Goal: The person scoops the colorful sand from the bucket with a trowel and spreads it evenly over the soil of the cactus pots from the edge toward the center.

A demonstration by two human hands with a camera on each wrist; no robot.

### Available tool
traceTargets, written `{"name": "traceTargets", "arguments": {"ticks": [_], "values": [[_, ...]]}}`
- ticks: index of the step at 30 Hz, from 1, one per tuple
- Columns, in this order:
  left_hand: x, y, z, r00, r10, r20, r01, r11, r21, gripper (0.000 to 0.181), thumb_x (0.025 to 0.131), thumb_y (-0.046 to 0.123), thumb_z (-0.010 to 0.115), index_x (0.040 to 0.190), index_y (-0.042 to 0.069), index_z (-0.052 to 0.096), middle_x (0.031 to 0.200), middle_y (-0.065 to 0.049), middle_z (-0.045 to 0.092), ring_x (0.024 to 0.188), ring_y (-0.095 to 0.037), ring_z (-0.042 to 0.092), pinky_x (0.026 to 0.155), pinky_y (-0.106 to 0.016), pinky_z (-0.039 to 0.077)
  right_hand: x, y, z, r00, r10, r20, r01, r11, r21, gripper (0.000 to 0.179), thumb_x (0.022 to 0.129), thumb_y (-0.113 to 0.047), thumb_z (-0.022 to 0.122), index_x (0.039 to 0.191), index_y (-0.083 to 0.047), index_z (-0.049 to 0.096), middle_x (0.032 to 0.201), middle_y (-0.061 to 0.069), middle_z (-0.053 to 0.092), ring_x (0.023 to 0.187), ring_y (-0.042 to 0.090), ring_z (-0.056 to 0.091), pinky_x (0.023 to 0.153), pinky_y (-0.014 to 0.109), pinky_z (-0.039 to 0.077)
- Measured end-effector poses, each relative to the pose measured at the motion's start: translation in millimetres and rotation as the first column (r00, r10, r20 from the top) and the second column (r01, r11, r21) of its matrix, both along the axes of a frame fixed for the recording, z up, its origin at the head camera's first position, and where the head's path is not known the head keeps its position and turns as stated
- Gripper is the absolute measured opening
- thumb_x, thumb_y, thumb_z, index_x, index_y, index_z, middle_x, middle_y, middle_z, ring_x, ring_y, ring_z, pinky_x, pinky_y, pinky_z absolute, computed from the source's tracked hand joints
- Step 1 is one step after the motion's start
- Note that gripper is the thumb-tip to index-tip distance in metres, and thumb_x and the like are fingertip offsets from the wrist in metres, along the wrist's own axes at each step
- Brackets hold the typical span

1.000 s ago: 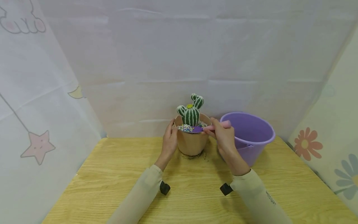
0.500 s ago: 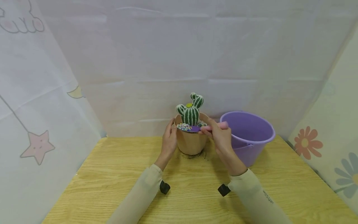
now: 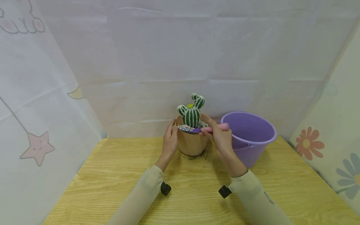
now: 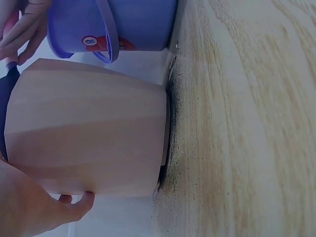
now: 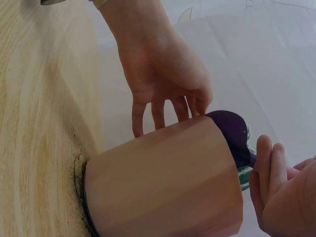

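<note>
Head view: a tan pot (image 3: 192, 144) is sitting mid-table holding a striped cactus (image 3: 192, 111) and coloured beads (image 3: 186, 127), with a purple bucket (image 3: 250, 134) just to its right; the left hand (image 3: 170, 141) is cupping the pot's side, fingers loosely curved against the wall. The right hand (image 3: 221, 138) is pinching a pink-handled scoop (image 3: 209, 128) whose purple bowl is lying over the beads. Left wrist view: 1 thumb is pressing the pot (image 4: 89, 129) wall; right wrist view: the left hand's (image 5: 163, 69) fingertips are resting on the pot (image 5: 168, 180) rim beside the scoop bowl (image 5: 232, 133).
</note>
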State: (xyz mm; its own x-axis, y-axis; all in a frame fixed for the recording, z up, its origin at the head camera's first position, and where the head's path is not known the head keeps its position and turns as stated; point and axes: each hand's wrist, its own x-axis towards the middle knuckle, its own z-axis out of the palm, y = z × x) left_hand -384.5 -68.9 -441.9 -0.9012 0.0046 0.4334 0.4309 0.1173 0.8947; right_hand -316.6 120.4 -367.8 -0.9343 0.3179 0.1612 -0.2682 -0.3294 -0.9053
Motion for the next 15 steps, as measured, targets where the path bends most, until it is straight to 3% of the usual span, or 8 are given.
{"name": "traceTargets", "arguments": {"ticks": [7, 15], "values": [[-0.5, 1.2, 0.1, 1.000, -0.014, 0.001, 0.014, 1.000, 0.003, 0.047, 0.113, 0.024, 0.036, 0.158, 0.014, 0.037, 0.161, -0.005, 0.035, 0.146, -0.022, 0.031, 0.118, -0.042, 0.028, 2.0, 3.7, 2.6, 1.000, 0.005, 0.005, -0.005, 0.999, 0.031, 0.030, 0.097, -0.016, 0.071, 0.078, 0.006, 0.077, 0.073, 0.022, 0.071, 0.067, 0.034, 0.073, 0.075, 0.040, 0.060], [-0.8, 0.3, -0.9, 1.000, -0.009, 0.012, 0.009, 1.000, 0.007, 0.046, 0.113, 0.025, 0.037, 0.158, 0.016, 0.038, 0.160, -0.001, 0.036, 0.146, -0.022, 0.031, 0.118, -0.042, 0.028, 1.3, 6.5, 4.1, 1.000, 0.015, -0.020, -0.015, 0.999, 0.035, 0.038, 0.099, -0.020, 0.070, 0.078, 0.012, 0.073, 0.070, 0.022, 0.070, 0.064, 0.035, 0.073, 0.073, 0.042, 0.061]]}}
